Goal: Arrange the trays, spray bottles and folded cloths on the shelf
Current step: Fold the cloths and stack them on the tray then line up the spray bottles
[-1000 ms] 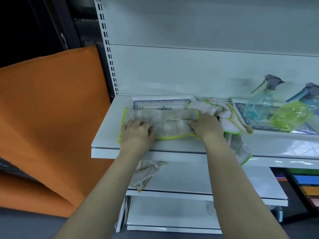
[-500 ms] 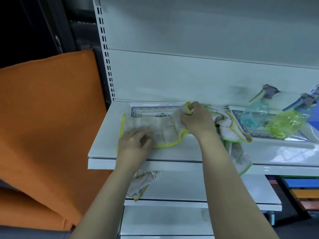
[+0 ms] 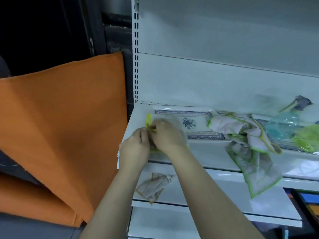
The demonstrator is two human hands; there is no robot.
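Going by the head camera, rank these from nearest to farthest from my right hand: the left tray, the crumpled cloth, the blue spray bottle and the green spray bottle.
1. Left tray, just behind the right hand.
2. Crumpled cloth, to the right, spilling over the shelf edge.
3. Blue spray bottle, further right, towards the back.
4. Green spray bottle, at the far right edge.

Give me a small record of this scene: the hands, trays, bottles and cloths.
Left hand: pinches the yellow-edged beige cloth
Right hand: grips the same cloth
Blue-patterned white rectangular tray: on the white metal shelf, behind the hands
Crumpled green-edged pink cloth: across that tray's right end, hanging over the shelf edge
Clear blue plastic spray bottle: on a second patterned tray
Green plastic spray bottle: beside it, nearer
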